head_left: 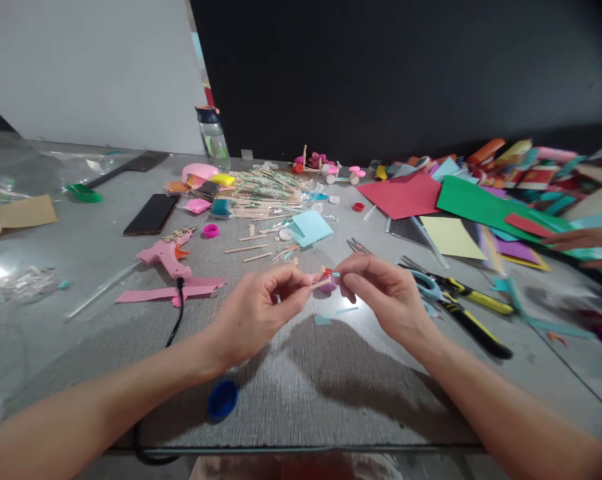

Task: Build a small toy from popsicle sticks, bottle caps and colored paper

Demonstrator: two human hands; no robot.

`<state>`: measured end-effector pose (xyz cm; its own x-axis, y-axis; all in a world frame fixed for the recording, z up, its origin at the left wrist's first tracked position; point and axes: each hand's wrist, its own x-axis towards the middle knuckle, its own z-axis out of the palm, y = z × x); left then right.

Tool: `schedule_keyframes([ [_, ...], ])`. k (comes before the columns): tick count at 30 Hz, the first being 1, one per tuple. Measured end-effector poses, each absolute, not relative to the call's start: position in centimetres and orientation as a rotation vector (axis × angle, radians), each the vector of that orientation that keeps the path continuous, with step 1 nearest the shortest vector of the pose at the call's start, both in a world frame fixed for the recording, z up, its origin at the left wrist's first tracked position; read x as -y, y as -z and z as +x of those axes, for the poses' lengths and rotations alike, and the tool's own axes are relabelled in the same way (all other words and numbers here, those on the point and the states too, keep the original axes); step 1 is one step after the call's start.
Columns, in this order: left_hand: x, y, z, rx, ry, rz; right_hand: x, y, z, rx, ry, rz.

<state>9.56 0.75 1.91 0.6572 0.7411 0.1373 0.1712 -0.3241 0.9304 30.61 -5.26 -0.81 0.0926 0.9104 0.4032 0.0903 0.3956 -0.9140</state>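
My left hand [258,303] pinches a small wooden stick [321,283] between thumb and forefinger, above the table's middle. Red and purple parts [329,283] show close by the stick; whether they are joined to it I cannot tell. At the fingertips of my right hand [388,290] is a small light blue piece [336,274], with the fingers curled round it and partly hiding it. Under the hands lie light blue paper scraps [323,320]. Beyond them are loose cut sticks [245,249], a white bottle cap [285,235] and a light blue paper sheet [313,227].
To the left are a pink glue gun [163,257] with a black cord, a phone [151,214] and a blue cap [223,400]. Pliers [473,327] and scissors [423,283] lie right. A water bottle [213,137] stands behind. Another person's hand [588,243] reaches in over coloured paper [485,200].
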Motion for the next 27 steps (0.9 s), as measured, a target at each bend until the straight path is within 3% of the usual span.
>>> schedule_keyframes([
  [12, 0.0, -1.6, 9.0, -0.660, -0.782, 1.881, 6.0, 1.8, 30.5, 1.224, -1.055, -0.808],
  [27, 0.2, -1.1, 8.5, -0.643, -0.823, 2.140, 6.7, 1.3, 30.1, 1.250, -1.041, -0.859],
])
